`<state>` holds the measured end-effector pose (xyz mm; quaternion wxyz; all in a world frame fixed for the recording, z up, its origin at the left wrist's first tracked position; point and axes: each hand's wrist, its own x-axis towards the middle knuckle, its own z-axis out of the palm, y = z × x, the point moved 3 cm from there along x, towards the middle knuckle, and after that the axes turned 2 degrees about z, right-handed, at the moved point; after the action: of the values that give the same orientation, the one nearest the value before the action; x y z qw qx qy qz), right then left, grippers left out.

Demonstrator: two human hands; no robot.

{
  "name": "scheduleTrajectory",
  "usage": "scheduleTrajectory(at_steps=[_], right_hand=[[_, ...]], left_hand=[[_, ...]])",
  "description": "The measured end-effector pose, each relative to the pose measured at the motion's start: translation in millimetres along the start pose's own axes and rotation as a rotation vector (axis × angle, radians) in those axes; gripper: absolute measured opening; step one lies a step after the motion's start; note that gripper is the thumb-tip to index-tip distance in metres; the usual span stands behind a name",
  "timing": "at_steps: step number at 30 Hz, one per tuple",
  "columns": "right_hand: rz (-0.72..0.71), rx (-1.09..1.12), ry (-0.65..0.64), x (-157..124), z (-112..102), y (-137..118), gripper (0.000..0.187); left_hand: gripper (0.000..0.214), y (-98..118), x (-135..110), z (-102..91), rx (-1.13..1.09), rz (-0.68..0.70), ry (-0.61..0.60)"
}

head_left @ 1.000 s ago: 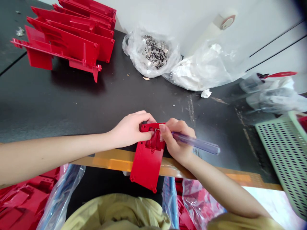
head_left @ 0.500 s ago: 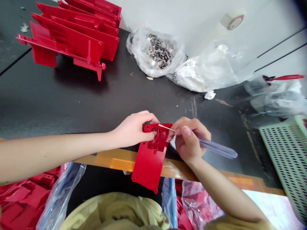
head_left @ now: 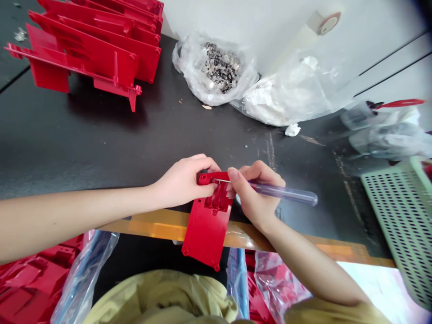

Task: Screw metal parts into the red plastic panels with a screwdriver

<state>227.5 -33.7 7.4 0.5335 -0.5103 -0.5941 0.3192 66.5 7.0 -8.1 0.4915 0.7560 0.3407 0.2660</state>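
Observation:
A red plastic housing (head_left: 206, 231) with a recessed battery compartment lies over the table's front edge. My left hand (head_left: 184, 180) grips its upper left corner, thumb at the compartment and fingers behind the far edge. In my right hand (head_left: 254, 193) is a screwdriver (head_left: 286, 193) with a clear purplish handle, held nearly level. Its thin metal shaft points left into the top of the compartment, its tip close to my left thumb. Some right fingertips touch the housing's right side. Small metal pieces show in the compartment, too small to make out fully.
Several red housings (head_left: 91, 54) stand stacked at the back left. A plastic bag of small metal clips (head_left: 222, 67) and a bag with white contents (head_left: 280, 99) lie by the wall. A green perforated basket (head_left: 394, 211) stands right. Bagged red parts (head_left: 40, 279) sit below the table.
The screwdriver has moved left and its tip has dropped into the compartment. My right thumb has shifted forward along it, and the handle lies more level. My left hand keeps its grip.

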Motion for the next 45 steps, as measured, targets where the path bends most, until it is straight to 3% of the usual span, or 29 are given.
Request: scheduleTrajectory(at_steps=[3,6,10,12,15,19,22,34,45], right_hand=[[0.03,0.035,0.009,0,1,-2,0.04],[-0.037,0.018,0.045,0,-3,-4,0.052],[-0.103,0.078,0.048,-3,-7,-1,0.043],[-0.121,0.119,0.021,-3,-5,2,0.04],[-0.198,0.158,-0.054,-1,0,0,0.052],[-0.282,0.007,-0.094,1,4,-6,0.05],[-0.247,-0.065,-0.056,1,3,-7,0.041],[-0.174,-0.168,-0.048,2,3,-4,0.048],[-0.22,-0.164,-0.036,1,5,-4,0.048]], left_hand=[[0.011,1,-1,-0.6,-0.007,-0.004,-0.003],[0.01,1,-2,-0.9,-0.011,-0.011,-0.004],[0.011,0,0,-1.1,-0.017,0.001,0.003],[0.012,0,0,-1.0,-0.015,0.003,0.002],[0.012,-1,-1,-0.7,-0.008,-0.009,0.001],[0.012,0,-1,-0.4,-0.006,-0.011,0.007],[0.012,1,-1,0.1,0.001,0.001,0.002],[0.012,0,-1,0.1,0.011,0.007,0.005],[0.013,1,0,-0.6,-0.003,0.006,0.009]])
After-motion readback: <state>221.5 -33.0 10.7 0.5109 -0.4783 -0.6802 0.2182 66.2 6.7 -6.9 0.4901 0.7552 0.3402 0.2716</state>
